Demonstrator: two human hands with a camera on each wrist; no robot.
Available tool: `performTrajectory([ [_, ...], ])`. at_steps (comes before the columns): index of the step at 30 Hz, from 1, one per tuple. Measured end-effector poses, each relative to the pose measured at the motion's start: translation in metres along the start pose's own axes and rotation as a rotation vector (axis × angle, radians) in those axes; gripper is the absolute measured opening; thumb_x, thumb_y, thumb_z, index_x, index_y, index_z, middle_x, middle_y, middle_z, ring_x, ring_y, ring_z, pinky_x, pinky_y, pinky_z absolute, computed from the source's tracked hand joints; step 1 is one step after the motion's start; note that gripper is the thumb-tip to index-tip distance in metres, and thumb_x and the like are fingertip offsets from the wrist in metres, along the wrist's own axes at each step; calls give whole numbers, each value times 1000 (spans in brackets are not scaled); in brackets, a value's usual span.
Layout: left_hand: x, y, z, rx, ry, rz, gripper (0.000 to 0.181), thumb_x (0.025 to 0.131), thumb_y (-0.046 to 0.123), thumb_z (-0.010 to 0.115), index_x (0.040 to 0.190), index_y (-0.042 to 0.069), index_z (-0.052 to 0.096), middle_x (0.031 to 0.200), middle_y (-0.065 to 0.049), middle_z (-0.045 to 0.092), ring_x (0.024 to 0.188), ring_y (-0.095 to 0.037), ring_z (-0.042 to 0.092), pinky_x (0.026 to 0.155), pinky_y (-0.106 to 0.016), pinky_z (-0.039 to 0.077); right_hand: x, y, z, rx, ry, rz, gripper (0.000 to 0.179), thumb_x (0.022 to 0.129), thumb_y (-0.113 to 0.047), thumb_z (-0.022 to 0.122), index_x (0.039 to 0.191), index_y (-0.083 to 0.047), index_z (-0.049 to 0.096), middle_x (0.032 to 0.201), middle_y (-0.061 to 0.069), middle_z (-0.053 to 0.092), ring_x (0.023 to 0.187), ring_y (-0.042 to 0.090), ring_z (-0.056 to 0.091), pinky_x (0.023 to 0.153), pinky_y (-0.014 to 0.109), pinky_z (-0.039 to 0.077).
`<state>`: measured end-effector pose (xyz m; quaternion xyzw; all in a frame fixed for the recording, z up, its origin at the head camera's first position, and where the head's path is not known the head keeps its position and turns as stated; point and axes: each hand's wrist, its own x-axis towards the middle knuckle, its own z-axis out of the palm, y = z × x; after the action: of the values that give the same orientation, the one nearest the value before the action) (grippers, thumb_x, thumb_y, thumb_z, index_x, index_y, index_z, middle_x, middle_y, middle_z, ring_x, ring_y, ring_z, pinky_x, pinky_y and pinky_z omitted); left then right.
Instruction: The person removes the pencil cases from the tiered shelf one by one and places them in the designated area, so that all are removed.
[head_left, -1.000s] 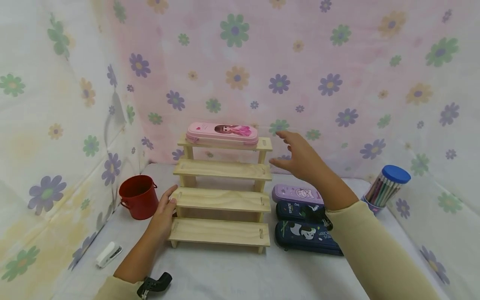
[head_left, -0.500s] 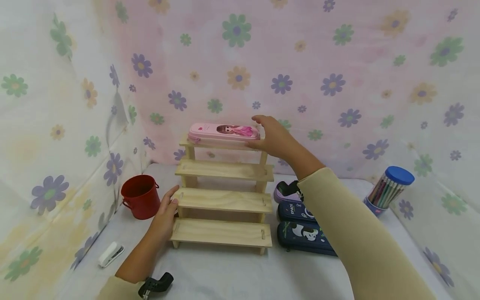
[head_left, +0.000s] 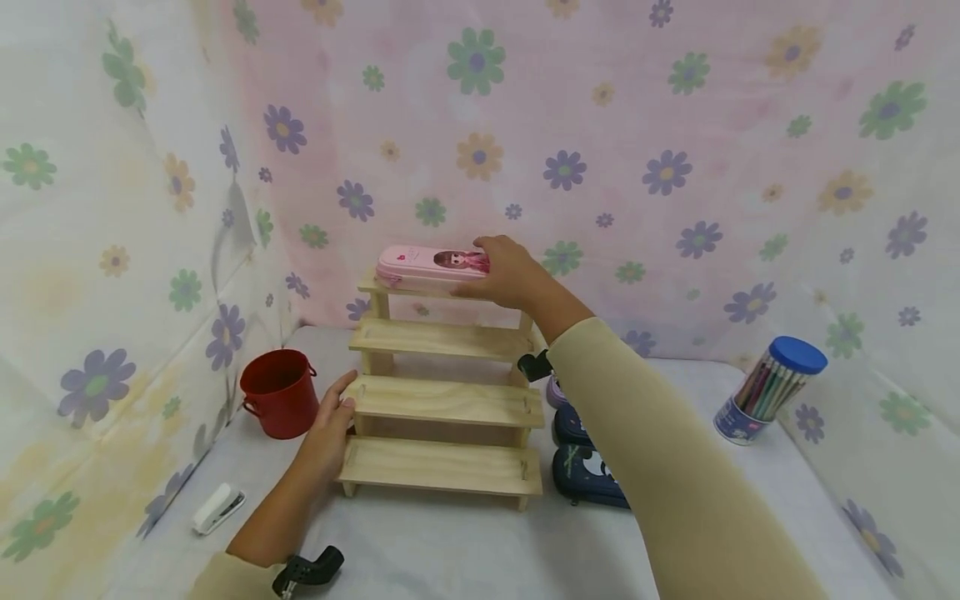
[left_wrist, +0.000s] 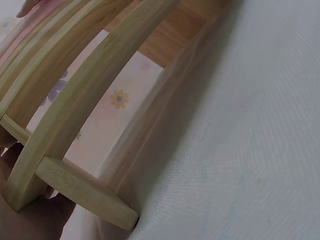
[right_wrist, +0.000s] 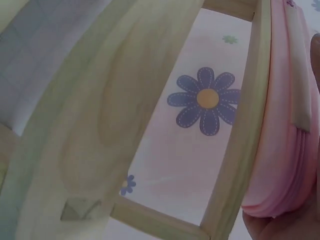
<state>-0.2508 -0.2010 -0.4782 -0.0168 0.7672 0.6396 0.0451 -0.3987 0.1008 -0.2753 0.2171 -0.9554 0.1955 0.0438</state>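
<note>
A pink pencil case (head_left: 420, 265) with a printed doll figure lies on the top tier of a wooden step rack (head_left: 442, 400). My right hand (head_left: 513, 275) grips its right end, thumb along the front and fingers over the back, hiding part of the lid. In the right wrist view the pink pencil case (right_wrist: 282, 130) rests against the tier, part of the hand at its end. With my left hand (head_left: 326, 429) I hold the rack's left side at the lower tiers. The left wrist view shows that hand (left_wrist: 37, 217) under a wooden board (left_wrist: 75, 110).
A red bucket (head_left: 279, 396) and a white stapler (head_left: 218, 508) are on the left. Right of the rack lie dark pencil cases (head_left: 588, 479) and a purple one, partly covered by my sleeve. A blue-lidded tub of pencils (head_left: 768, 392) stands far right. Flowered cloth surrounds the table.
My right hand has moved left from beside the rack onto the right end of the pink pencil case and closed around it. The left hand has stayed on the rack.
</note>
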Motion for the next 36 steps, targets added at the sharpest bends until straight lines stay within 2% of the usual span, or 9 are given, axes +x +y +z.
performTrajectory([
  [6,1,-1,-1,-10,1,-5,52,114,37,30,165,45,20,175,-3,18,160,-37,20,126,-70,12,3,-3,8,-103,6,24,98,80,-78,72,151,-14,49,138,7,58,117,27,55,102,48,51],
  [13,2,2,0,0,-1,17,52,115,36,30,165,43,19,176,-3,18,161,-37,16,126,-70,9,-1,-3,7,-109,32,45,95,83,-78,68,150,-14,49,138,6,59,117,26,55,103,47,51],
  [21,1,2,1,8,8,-12,53,114,37,29,166,44,18,176,-1,16,162,-35,14,126,-70,9,-7,-4,7,-97,42,48,92,82,-78,70,145,-13,53,129,5,61,109,25,56,98,45,53],
  [25,2,1,1,16,14,-11,53,114,38,29,166,44,17,176,0,16,162,-34,14,127,-70,9,-14,-2,7,-104,57,56,94,81,-80,69,145,-13,53,131,6,62,110,26,56,97,45,54],
  [30,3,0,2,3,11,-15,53,115,36,29,165,45,18,175,-4,19,161,-37,19,126,-70,11,-24,3,5,-105,73,73,94,80,-81,69,145,-13,53,130,6,62,111,26,58,95,45,54],
  [36,3,-1,1,3,11,-31,53,114,37,29,166,44,17,175,-6,18,160,-39,20,126,-70,12,-38,7,5,-56,99,54,86,81,-73,76,138,-11,57,121,5,63,101,25,58,86,41,55],
])
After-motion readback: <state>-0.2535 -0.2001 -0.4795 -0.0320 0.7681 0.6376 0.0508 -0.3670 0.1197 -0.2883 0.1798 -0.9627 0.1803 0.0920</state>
